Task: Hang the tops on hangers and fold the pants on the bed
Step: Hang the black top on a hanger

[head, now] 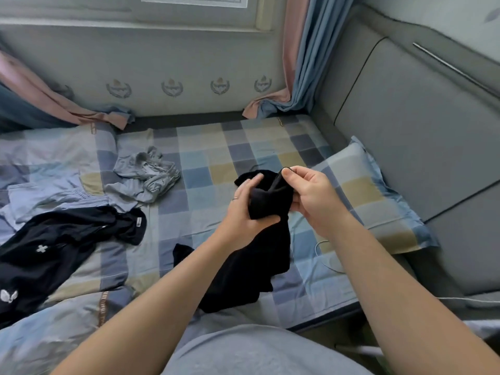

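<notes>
Item under handling: a black garment [259,255], held above the middle of the bed [211,147], its upper part bunched between both hands and its lower part hanging down to rest on the checked sheet at the near edge. The left hand [244,204], with a ring [235,198] on one finger, grips the bunched cloth, fingers curled round it. The right hand [311,196] pinches a thin edge of the same garment between thumb and forefinger at its highest point; the remaining fingers curl against the cloth below. Other articles on the bed: a crumpled grey-blue garment [146,177] left of centre; a light blue garment [48,196] just beside it, further left; a dark garment with white marks [54,247] at the near left, partly overlapping the light blue one. A pillow [378,207] in matching checks lies at the right, against a grey padded headboard [419,117]. A thin white cable [324,255] lies on the sheet near the pillow. A rumpled duvet [54,334] covers the near left corner. Room: a pale wall [189,58] bearing a row of emblems runs along the far side under a window [194,1]; pink and blue curtains hang at the far right [300,63] and far left [40,98], their hems resting on the bed
</notes>
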A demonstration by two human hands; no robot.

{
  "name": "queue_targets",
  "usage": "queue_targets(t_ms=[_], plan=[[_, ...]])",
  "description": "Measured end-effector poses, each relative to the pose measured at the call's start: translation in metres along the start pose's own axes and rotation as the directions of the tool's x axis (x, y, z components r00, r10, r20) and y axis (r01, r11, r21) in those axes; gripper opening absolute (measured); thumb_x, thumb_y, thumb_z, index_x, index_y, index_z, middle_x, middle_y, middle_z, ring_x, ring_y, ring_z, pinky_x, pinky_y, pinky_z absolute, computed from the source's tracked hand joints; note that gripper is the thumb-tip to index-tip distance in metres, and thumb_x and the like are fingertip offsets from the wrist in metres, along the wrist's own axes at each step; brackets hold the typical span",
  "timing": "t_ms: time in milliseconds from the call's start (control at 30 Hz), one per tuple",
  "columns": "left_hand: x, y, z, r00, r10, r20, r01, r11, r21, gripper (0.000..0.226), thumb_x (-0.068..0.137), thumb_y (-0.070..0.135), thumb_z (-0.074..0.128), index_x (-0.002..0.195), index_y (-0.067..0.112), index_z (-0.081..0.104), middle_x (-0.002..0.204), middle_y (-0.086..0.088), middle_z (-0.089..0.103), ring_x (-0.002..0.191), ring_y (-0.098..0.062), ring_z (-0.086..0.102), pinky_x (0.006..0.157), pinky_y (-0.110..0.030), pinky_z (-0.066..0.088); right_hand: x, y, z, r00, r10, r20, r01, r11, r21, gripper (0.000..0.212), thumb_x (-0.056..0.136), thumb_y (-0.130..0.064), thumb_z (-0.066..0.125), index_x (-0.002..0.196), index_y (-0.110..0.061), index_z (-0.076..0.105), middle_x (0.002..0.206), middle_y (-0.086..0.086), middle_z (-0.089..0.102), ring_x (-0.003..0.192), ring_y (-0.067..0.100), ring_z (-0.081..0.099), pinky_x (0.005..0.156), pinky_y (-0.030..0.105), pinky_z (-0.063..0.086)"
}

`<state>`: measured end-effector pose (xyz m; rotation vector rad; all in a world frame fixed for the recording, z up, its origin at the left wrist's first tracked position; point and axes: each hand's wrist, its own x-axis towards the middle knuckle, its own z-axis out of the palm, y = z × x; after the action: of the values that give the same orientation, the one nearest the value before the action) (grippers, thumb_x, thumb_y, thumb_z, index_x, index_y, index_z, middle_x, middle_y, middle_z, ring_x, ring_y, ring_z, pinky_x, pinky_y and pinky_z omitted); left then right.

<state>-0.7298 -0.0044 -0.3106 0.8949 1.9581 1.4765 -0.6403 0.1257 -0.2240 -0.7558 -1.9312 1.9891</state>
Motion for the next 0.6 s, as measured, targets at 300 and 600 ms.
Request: queue_targets(t_ms=[300,600], plan=[[0.039,0.051,0.017,0.976,-0.108,-0.187,0.059,0.967,-0.247,0.008,0.096,0.008,0.063,0.103,0.009,0.069,0.095,-0.004,0.073,0.086,-0.015,0.069,0.086,-0.035,0.057,0.002,0.037,-0.052,0.996,-0.021,0.081,0.025,0.998,-0.056,0.042,0.092,-0.03,0.068,0.133,-0.025,0.055,0.129,-0.003,0.065,0.118,0.007,0.062,0.093,0.025,0.052],[0.052,0.091,0.019,0.924,-0.263,-0.279,0.102,0.871,-0.481,0.015,0.098,0.02,0.063,0.111,0.016,0.069,0.103,-0.003,0.076,0.098,-0.02,0.073,0.092,-0.038,0.058,0.0,0.122,-0.033,0.966,0.244,0.09,-0.16,0.831,-0.533,0.017,0.097,-0.012,0.063,0.091,-0.027,0.057,0.081,-0.016,0.065,0.077,-0.001,0.061,0.07,0.012,0.047]])
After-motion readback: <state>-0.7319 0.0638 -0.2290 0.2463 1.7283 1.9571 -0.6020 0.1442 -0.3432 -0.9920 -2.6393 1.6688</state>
